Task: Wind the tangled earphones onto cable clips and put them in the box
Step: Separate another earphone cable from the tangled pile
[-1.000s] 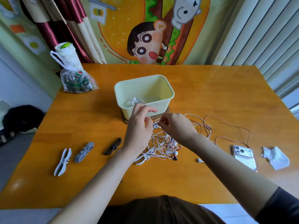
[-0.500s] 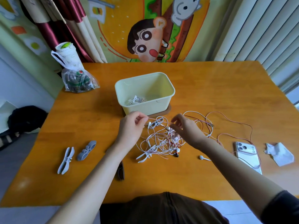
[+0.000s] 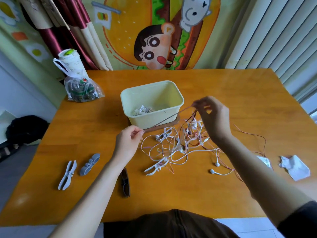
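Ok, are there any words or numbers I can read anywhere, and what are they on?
Nothing reads clearly.
On packets inside the plastic bag: printed letters, too blurred to read.
On the white cup: faint marks, too blurred to read.
On the cartoon wall hanging: pictures only, no words.

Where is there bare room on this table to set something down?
Free table: far right, beyond the box; left, between the plastic bag and the grey clips; near edge, right of the dark clip. Crowded: the earphone tangle in front of the box.
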A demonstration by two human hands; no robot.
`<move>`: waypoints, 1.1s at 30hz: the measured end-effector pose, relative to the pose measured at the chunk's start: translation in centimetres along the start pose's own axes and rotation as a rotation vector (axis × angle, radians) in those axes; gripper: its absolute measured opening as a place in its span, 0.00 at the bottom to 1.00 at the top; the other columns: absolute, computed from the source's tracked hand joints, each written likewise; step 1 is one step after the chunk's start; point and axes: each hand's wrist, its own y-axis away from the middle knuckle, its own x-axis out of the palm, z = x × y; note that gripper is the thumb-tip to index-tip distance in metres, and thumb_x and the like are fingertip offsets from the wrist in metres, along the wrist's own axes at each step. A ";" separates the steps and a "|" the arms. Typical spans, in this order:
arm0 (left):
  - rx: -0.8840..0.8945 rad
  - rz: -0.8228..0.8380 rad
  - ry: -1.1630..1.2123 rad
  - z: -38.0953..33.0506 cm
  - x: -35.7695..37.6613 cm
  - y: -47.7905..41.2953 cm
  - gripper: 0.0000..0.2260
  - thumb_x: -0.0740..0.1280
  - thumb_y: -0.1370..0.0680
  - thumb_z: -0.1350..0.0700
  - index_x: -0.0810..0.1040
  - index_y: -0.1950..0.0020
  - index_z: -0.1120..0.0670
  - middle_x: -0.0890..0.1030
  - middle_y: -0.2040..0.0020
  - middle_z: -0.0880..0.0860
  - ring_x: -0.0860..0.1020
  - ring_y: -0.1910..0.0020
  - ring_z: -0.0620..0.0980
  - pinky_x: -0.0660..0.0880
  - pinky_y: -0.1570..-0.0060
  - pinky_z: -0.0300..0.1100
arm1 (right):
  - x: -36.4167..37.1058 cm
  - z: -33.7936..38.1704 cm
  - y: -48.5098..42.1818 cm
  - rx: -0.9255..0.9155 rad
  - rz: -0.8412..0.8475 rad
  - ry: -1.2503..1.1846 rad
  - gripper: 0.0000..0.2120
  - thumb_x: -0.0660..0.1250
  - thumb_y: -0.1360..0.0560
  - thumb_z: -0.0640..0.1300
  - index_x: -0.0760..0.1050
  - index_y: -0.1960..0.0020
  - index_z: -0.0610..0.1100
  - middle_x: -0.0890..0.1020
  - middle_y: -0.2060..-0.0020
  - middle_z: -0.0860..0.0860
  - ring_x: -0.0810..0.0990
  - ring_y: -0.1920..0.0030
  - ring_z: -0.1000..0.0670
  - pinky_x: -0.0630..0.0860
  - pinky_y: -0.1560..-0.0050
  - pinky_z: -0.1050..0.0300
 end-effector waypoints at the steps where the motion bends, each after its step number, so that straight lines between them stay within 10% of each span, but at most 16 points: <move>1: -0.015 0.019 0.057 -0.4 0.2 0.0 0.06 0.65 0.21 0.63 0.79 0.55 0.54 0.82 0.61 0.53 0.81 0.60 0.50 0.78 0.56 0.43 | -0.3 1.3 -0.4 -0.088 -0.081 -0.049 0.02 0.69 0.26 0.41 0.80 0.56 0.42 0.82 0.61 0.51 0.79 0.60 0.52 0.72 0.59 0.66; 7: -0.058 0.067 0.103 -1.0 0.8 -0.4 0.09 0.63 0.21 0.63 0.77 0.56 0.51 0.81 0.60 0.52 0.80 0.62 0.50 0.77 0.63 0.40 | 1.2 0.2 0.0 0.068 0.500 0.281 0.03 0.70 0.27 0.44 0.81 0.55 0.45 0.84 0.60 0.46 0.81 0.58 0.44 0.77 0.58 0.51; 15: 0.148 0.020 0.001 -3.6 1.4 0.8 0.14 0.61 0.20 0.64 0.74 0.35 0.55 0.76 0.40 0.49 0.77 0.51 0.50 0.74 0.48 0.39 | 1.6 1.1 2.0 -0.122 0.495 0.270 0.07 0.67 0.24 0.43 0.81 0.49 0.41 0.81 0.55 0.46 0.79 0.58 0.45 0.73 0.60 0.54; 23: 0.196 0.169 -0.038 -6.1 2.1 1.1 0.06 0.65 0.22 0.62 0.81 0.51 0.57 0.79 0.62 0.45 0.76 0.64 0.41 0.72 0.61 0.31 | 2.4 1.6 3.7 -0.130 0.511 0.136 0.09 0.67 0.24 0.47 0.76 0.52 0.41 0.80 0.56 0.48 0.79 0.57 0.47 0.76 0.58 0.50; 33: 0.161 -0.033 0.165 -7.4 -0.8 0.5 0.09 0.60 0.19 0.63 0.78 0.53 0.54 0.77 0.63 0.47 0.76 0.64 0.44 0.72 0.64 0.28 | 2.8 -4.3 5.8 0.179 0.664 0.244 0.05 0.68 0.25 0.41 0.78 0.51 0.41 0.82 0.57 0.47 0.80 0.56 0.48 0.78 0.54 0.54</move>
